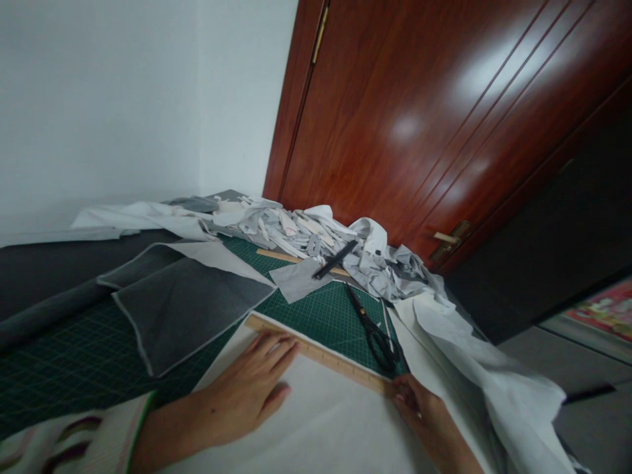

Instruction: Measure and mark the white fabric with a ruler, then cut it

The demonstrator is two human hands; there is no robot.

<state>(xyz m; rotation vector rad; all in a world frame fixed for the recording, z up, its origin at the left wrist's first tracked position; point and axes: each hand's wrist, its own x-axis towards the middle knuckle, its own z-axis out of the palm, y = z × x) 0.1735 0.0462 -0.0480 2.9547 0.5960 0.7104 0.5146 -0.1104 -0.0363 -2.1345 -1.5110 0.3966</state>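
Note:
A wooden ruler (340, 363) lies slantwise across a white fabric sheet (316, 428), close to its far edge. My left hand (251, 382) rests flat with its fingers stretched over the ruler's left part and onto the fabric. At the ruler's right end, my right hand (419, 411) has its fingers curled together around the end; part of the grip is hidden. Black-handled scissors (372, 332) lie just beyond the ruler, blades pointing away. Under the fabric is a green cutting mat (316, 322) with grid lines.
Dark grey fabric (192, 309) is spread at the left. A heap of grey and white scraps (296, 227) lines the back, with a black bar-shaped tool (336, 259) and another wooden strip (279, 256) before it. White cloth (474, 349) drapes over the right edge. Behind stands a wooden door (395, 118).

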